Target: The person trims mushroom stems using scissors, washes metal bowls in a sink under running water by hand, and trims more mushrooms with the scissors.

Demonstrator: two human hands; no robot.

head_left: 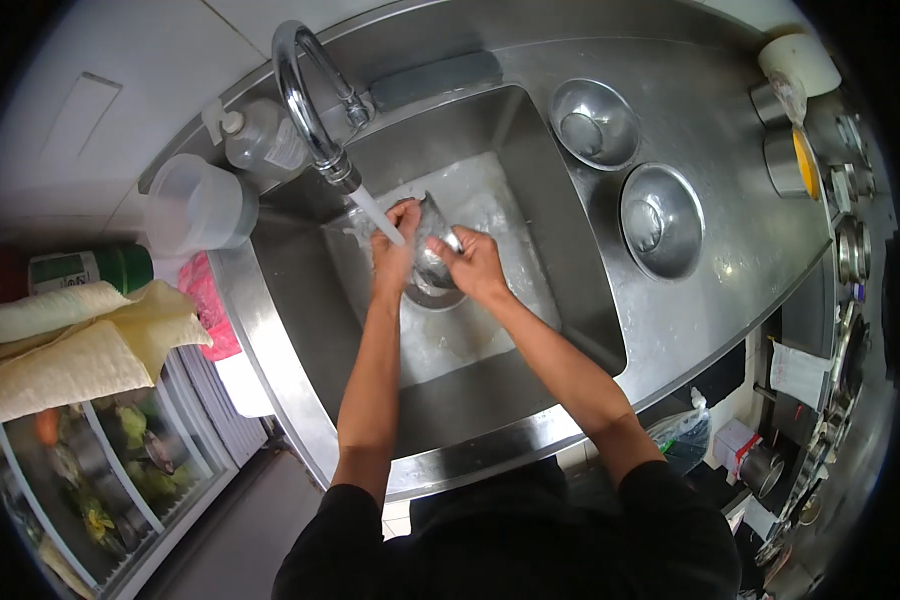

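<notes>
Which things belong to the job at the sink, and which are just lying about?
In the job: left hand, right hand, shiny metal item, running faucet, sink; perhaps two counter bowls.
Apparently lying about: yellow cloth, plastic tub, green container.

The left hand (391, 258) and right hand (480, 268) are covering much of a shiny silver metal bowl (432, 222), and their fingers behind it are hiding. A clear white water stream (378, 213) is blurring over the left fingers. Print on a clear plastic bottle (260, 138) is appearing too small to read. Black fabric sleeves (335, 535) are running past the bottom edge.
</notes>
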